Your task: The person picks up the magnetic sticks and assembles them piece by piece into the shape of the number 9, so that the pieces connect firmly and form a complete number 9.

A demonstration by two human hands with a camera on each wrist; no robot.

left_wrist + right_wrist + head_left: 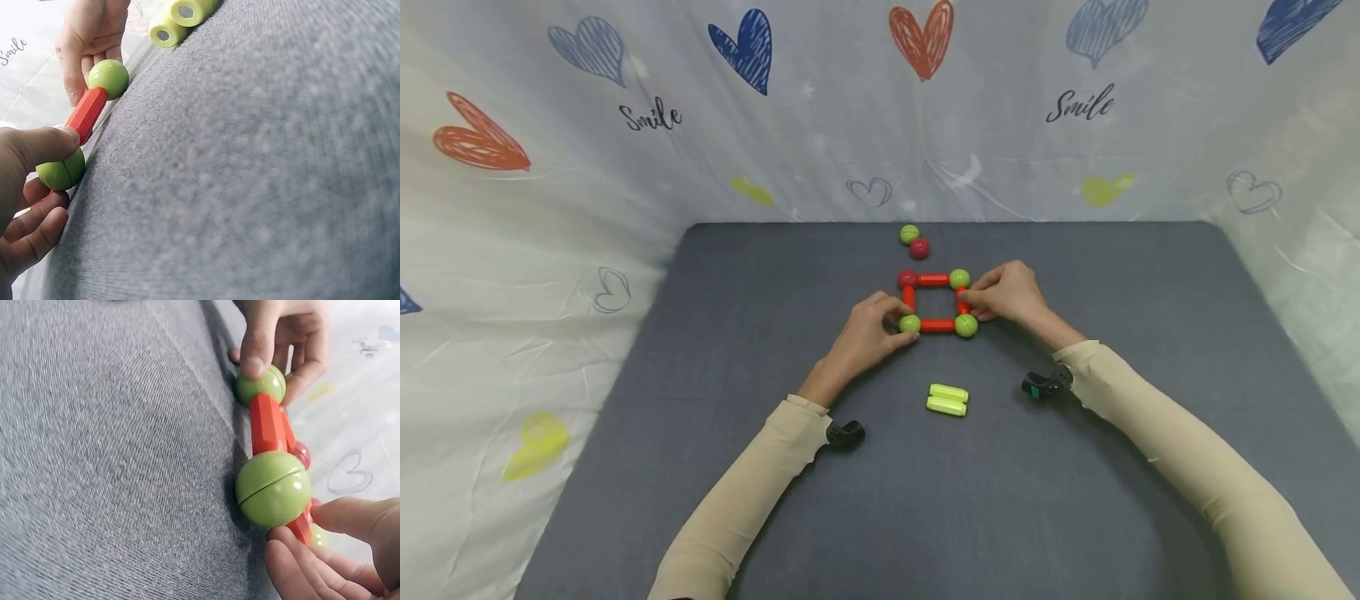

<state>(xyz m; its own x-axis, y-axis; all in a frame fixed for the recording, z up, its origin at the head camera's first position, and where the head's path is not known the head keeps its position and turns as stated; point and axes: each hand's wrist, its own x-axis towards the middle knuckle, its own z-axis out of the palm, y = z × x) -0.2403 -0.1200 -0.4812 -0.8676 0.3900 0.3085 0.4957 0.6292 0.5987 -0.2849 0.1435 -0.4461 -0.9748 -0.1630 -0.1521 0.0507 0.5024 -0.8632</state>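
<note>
My left hand [867,333] pinches a green ball [909,324] at seven o'clock on the stick-and-ball square [937,326]; my right hand [1009,293] pinches a red stick [962,307] at three o'clock.

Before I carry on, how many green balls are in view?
4: three are corners of the square of red rods: near-left green ball, near-right green ball, far-right green ball. The fourth green ball sits beyond it, beside a red ball.

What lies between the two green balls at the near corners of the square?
A single red rod spans that stretch, plain in the head view.
</note>
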